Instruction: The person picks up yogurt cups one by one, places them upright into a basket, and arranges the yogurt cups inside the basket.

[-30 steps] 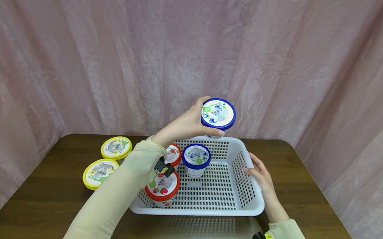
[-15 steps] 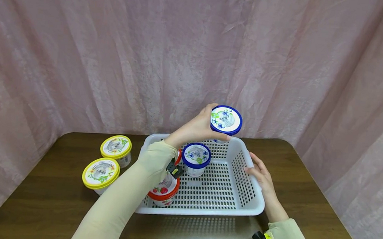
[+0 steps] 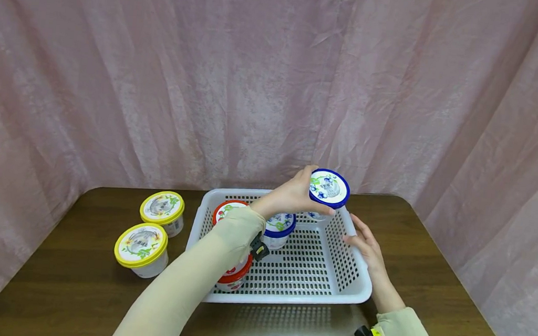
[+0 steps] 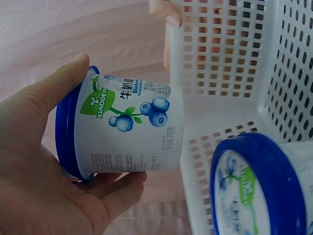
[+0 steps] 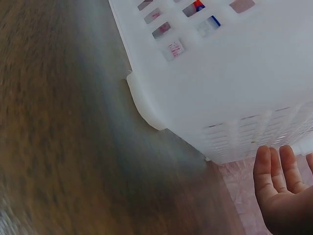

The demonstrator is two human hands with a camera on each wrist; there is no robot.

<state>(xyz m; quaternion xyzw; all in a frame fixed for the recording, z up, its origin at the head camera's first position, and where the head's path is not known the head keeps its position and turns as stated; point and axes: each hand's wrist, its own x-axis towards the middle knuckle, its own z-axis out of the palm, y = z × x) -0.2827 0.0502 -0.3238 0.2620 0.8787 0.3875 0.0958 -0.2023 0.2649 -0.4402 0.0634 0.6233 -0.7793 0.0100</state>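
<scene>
My left hand (image 3: 294, 193) grips a blue-lidded blueberry tub (image 3: 329, 188) around its lid, thumb on the near side. The tub is held over the back right corner of a white perforated plastic basket (image 3: 287, 299). In the left wrist view, the tub's wall shows printed blueberries (image 4: 146, 115). Another blue-lidded tub (image 3: 279, 237) stands in the basket, partly behind the left wrist. Along the basket's left side are two red-lidded tubs, the back one (image 3: 229, 207) and the front one (image 3: 233, 280), both partly covered by the sleeve. My right hand (image 3: 370, 252) touches the basket's right wall from outside, fingers extended.
Two yellow-lidded tubs, one behind (image 3: 162, 208) and one in front (image 3: 142, 246), stand on the dark wooden table (image 3: 66, 278) left of the basket. A pink curtain (image 3: 275, 84) hangs behind the table.
My left hand has carried the blue-lidded tub rightward and down, from the basket's back edge to its back right corner. The right hand has stayed at the basket's right wall.
</scene>
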